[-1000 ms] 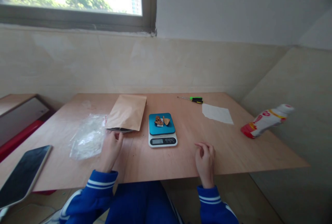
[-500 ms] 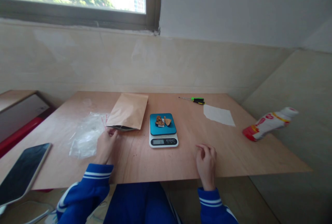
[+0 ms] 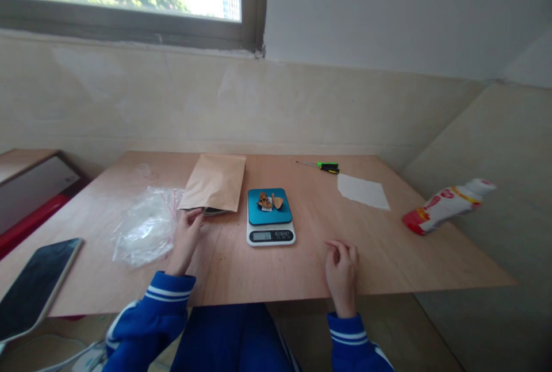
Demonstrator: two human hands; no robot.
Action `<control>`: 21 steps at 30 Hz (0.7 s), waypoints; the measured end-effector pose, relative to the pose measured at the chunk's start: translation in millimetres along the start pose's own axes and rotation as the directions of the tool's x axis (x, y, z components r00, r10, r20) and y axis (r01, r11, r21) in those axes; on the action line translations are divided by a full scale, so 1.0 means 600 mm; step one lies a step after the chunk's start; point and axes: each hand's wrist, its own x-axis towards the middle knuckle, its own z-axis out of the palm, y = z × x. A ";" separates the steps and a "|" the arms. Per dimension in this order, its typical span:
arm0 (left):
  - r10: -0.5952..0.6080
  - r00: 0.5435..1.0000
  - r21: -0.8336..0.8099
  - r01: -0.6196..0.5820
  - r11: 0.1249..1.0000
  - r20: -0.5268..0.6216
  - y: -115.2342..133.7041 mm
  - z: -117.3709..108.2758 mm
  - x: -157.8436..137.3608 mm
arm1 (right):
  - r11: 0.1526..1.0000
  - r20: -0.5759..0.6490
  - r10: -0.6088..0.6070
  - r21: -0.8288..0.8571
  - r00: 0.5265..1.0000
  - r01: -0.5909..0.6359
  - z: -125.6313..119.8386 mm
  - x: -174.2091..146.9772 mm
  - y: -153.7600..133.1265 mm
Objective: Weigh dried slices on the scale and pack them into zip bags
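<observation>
My left hand is at the mouth of a brown paper bag, its bent fingers closed on the lower edge near the left corner. The bag lies flat with a dark gap showing along its mouth. My right hand rests on the table with fingers curled and nothing visible in them. Between the hands stands a kitchen scale with a blue top and lit display. On it sit several brown dried pieces and a small white printed packet.
Clear plastic bags lie left of my left hand, with a phone or tablet farther left. Toward the back are a screwdriver and a white paper sheet. A red and white bottle is at the right.
My left hand has shifted right along the bag's mouth, and the mouth's dark gap looks partly covered now. The clear plastic has moved slightly. My right hand has stayed put.
</observation>
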 end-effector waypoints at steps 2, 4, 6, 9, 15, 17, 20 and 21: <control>-0.044 0.997 -0.085 0.050 0.995 0.066 -0.002 0.005 -0.003 | 1.000 0.001 0.007 0.008 1.000 -0.007 0.000 0.000 0.000; -0.075 0.991 -0.154 0.092 0.984 0.112 0.001 0.010 -0.003 | 1.000 -0.003 0.010 0.007 1.000 -0.010 0.000 0.000 0.000; -0.093 0.988 -0.192 0.116 0.974 0.122 0.005 0.015 0.001 | 1.000 -0.004 0.009 0.004 1.000 -0.009 0.001 0.000 0.001; -0.104 0.987 -0.212 0.128 0.969 0.121 0.011 0.021 0.010 | 1.000 0.003 0.006 -0.005 1.000 -0.006 0.001 -0.001 0.002; -0.126 0.982 -0.112 0.142 0.984 0.137 0.009 0.028 0.023 | 1.000 0.000 0.000 -0.001 1.000 0.000 0.002 -0.001 0.003; -0.134 0.983 -0.038 0.139 0.990 0.128 0.008 0.026 0.027 | 1.000 -0.001 0.007 0.007 1.000 -0.007 0.002 -0.001 0.003; -0.133 0.984 0.067 0.126 0.990 0.121 0.012 0.019 0.028 | 1.000 0.007 0.023 0.017 1.000 -0.023 0.003 -0.001 0.004; -0.130 0.984 0.094 0.119 0.988 0.121 0.014 0.017 0.028 | 1.000 0.009 0.025 0.017 1.000 -0.025 0.003 -0.001 0.004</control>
